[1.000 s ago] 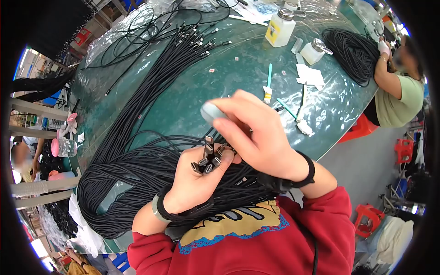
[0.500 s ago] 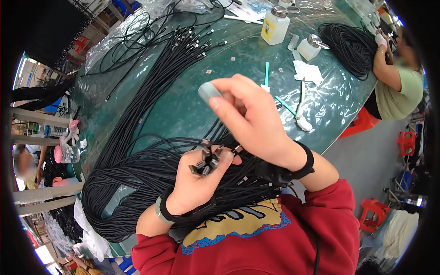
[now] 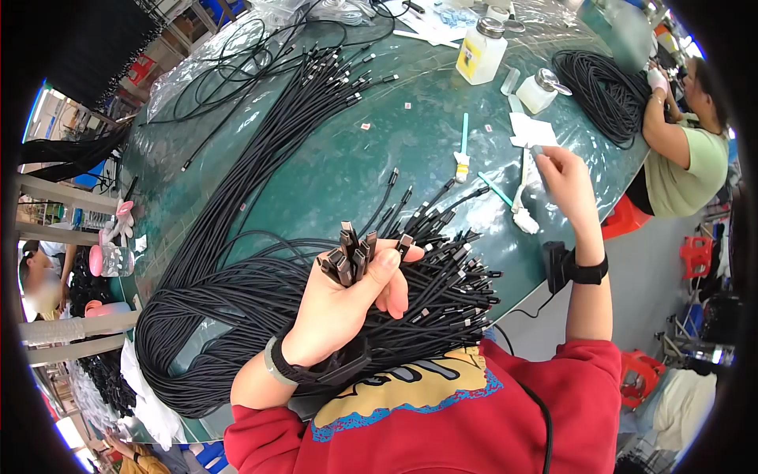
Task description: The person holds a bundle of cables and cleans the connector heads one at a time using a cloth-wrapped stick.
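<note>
Inside my left hand [image 3: 339, 306] I grip a bunch of plugs [image 3: 346, 258], ends up, one apart by my thumb tip. Beneath and right of that grip, cables [image 3: 450, 288] fan across the table [image 3: 316, 186]. Farther right, my right hand [image 3: 567, 186] hangs near a white-tipped stick [image 3: 522, 192] and paper [image 3: 530, 129]; whether it holds anything, I cannot tell.

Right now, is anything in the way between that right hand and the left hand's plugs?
Nothing visible blocks the right hand from the plugs in the left hand. A slanted teal stick and spread cable ends lie between them, seemingly lower, on the table.
</note>
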Action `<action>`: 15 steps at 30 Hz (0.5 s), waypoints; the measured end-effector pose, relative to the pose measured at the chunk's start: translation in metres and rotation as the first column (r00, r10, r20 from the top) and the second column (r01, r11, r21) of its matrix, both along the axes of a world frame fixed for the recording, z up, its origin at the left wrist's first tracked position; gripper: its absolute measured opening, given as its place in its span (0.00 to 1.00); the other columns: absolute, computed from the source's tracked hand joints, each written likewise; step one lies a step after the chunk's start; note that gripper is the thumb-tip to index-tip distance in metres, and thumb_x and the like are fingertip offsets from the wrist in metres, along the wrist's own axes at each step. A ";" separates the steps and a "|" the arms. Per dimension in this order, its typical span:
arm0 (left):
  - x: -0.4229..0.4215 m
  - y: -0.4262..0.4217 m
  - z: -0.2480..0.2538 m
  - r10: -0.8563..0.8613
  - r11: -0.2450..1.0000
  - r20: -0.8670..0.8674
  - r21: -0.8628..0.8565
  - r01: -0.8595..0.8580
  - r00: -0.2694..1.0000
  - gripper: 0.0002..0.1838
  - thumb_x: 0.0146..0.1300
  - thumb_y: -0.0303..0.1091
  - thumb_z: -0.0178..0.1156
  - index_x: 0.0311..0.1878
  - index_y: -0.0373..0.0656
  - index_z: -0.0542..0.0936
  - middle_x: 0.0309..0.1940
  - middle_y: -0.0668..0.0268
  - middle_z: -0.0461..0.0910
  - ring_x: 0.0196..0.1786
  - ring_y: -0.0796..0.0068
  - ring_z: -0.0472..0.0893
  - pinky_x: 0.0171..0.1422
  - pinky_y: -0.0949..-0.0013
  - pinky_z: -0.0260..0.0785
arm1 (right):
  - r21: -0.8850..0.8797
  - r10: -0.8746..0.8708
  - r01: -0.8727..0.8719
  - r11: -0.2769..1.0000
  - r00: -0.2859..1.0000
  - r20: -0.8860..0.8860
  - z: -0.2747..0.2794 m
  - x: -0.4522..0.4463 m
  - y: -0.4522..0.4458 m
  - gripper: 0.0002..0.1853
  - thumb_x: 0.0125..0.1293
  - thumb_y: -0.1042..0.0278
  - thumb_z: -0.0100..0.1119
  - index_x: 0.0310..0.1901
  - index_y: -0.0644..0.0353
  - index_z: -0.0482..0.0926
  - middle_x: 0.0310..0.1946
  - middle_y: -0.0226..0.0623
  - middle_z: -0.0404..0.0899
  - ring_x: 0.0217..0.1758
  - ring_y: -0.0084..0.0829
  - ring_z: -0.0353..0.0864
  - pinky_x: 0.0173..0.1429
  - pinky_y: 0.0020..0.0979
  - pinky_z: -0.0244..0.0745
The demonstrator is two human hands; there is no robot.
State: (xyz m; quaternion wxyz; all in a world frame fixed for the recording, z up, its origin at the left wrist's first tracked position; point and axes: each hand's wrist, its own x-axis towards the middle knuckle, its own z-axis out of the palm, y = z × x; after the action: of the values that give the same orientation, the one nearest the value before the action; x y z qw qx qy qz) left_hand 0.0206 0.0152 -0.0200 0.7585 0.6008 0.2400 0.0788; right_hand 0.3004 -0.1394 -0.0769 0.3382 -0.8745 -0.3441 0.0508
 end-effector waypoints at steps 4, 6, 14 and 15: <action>0.001 0.000 -0.001 0.007 1.000 0.015 -0.001 -0.007 1.000 0.14 0.65 0.35 0.45 0.39 0.34 0.75 0.20 0.67 0.76 0.21 0.85 0.71 0.26 0.81 0.61 | -0.120 -0.101 0.106 0.987 0.994 0.050 -0.008 0.014 -0.006 0.13 0.56 0.69 0.54 0.39 0.69 0.75 0.20 0.37 0.73 0.23 0.25 0.70 0.30 0.26 0.65; 0.000 0.001 0.000 -0.003 1.000 0.003 -0.001 0.003 1.000 0.14 0.65 0.35 0.45 0.39 0.34 0.75 0.20 0.67 0.77 0.23 0.85 0.72 0.28 0.80 0.62 | -0.189 -0.138 0.179 0.966 0.968 0.208 -0.011 0.015 -0.007 0.12 0.55 0.68 0.54 0.37 0.68 0.75 0.22 0.40 0.75 0.24 0.31 0.73 0.31 0.30 0.67; 0.001 -0.002 -0.002 0.066 0.997 -0.018 0.045 -0.065 0.998 0.13 0.64 0.35 0.47 0.39 0.34 0.75 0.21 0.66 0.78 0.28 0.83 0.73 0.40 0.78 0.63 | -0.141 0.100 -0.055 0.988 0.938 0.333 0.047 -0.008 0.022 0.11 0.52 0.67 0.55 0.30 0.67 0.76 0.24 0.43 0.76 0.29 0.41 0.76 0.35 0.33 0.70; 0.001 -0.004 -0.002 0.083 0.994 -0.015 0.066 -0.082 0.996 0.13 0.63 0.35 0.47 0.39 0.34 0.75 0.21 0.66 0.78 0.29 0.83 0.74 0.42 0.77 0.63 | -0.287 0.172 -0.087 0.954 0.942 0.289 0.048 -0.011 0.027 0.10 0.51 0.66 0.55 0.28 0.67 0.77 0.22 0.44 0.76 0.28 0.42 0.76 0.34 0.34 0.70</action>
State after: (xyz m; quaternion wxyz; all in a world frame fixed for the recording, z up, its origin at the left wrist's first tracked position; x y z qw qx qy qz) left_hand 0.0219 0.0116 -0.0221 0.7324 0.6154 0.2686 0.1125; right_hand 0.2899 -0.1125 -0.0286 0.1532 -0.8846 -0.4400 -0.0185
